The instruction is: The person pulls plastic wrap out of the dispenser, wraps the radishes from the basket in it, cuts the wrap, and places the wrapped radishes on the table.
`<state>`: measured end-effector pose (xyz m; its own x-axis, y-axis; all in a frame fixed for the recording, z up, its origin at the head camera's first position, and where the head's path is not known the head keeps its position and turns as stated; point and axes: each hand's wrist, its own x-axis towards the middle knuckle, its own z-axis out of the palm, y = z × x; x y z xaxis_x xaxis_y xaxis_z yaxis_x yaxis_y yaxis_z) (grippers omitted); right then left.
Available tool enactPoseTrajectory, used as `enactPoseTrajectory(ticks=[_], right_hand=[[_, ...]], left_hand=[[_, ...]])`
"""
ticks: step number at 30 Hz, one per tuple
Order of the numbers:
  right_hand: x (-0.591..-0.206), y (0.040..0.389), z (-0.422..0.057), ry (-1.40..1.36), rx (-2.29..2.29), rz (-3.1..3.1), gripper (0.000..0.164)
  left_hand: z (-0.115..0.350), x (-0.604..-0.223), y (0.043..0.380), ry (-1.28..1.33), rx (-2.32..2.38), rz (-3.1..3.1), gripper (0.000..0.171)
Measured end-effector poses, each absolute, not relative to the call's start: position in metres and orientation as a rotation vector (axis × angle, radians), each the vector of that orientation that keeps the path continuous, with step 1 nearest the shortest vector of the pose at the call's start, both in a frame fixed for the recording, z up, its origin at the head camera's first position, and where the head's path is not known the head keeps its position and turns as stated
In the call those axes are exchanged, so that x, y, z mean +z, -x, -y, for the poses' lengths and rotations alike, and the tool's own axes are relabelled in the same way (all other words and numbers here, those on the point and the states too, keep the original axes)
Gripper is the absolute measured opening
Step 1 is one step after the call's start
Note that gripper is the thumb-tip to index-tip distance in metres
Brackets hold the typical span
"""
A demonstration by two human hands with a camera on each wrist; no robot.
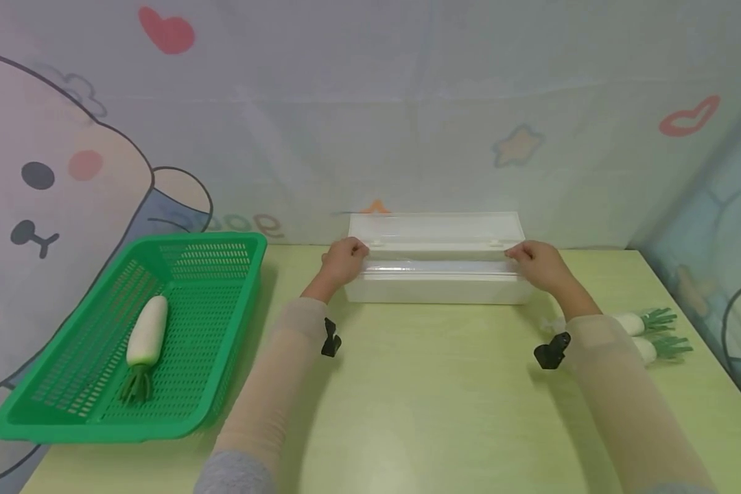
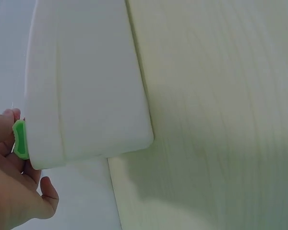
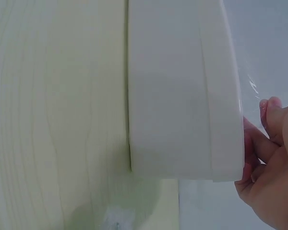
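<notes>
A long white cling film dispenser point(image 1: 438, 291) stands at the back of the table with its lid point(image 1: 435, 225) raised. Clear film point(image 1: 438, 266) stretches across its opening. At the left end my left hand point(image 1: 344, 262) pinches the film's edge between thumb and finger. The right hand point(image 1: 542, 264) pinches it at the opposite end, where glints on the film point(image 3: 253, 86) show in the right wrist view. A green slider point(image 2: 20, 139) sits at the dispenser's edge, right beside the left hand's fingers in the left wrist view.
To the left, a green plastic basket point(image 1: 222, 238) holds one white radish point(image 1: 148, 329) with cut green stems. Two more radishes point(image 1: 645, 350) lie at the right, partly hidden behind the right forearm, with crumpled clear plastic point(image 1: 552, 325) near them. A printed cloth backdrop point(image 1: 370, 137) hangs behind the table.
</notes>
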<state>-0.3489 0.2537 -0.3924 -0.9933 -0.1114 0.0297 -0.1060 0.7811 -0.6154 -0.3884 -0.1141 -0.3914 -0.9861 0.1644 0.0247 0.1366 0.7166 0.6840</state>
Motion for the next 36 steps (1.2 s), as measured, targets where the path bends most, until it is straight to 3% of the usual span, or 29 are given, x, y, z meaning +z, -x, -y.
enactPoseTrajectory(ticks=[7,23,31,36], right_hand=[[-0.39,0.348,-0.255,0.097,-1.279,-2.814,0.049],[-0.381,0.35,-0.251,0.082,-1.532,-2.606,0.042],[-0.375,0.349,-0.254,0.087,-1.677,-2.559,0.048],[-0.369,0.349,-0.256,0.095,-1.762,-2.49,0.034]], left_hand=[[0.113,-0.388,0.393,-0.227,1.259,-2.789,0.025],[0.111,-0.38,0.397,-0.176,1.477,-2.583,0.027],[0.109,-0.373,0.397,-0.183,1.682,-2.468,0.031],[0.107,-0.368,0.398,-0.202,1.746,-2.437,0.033]])
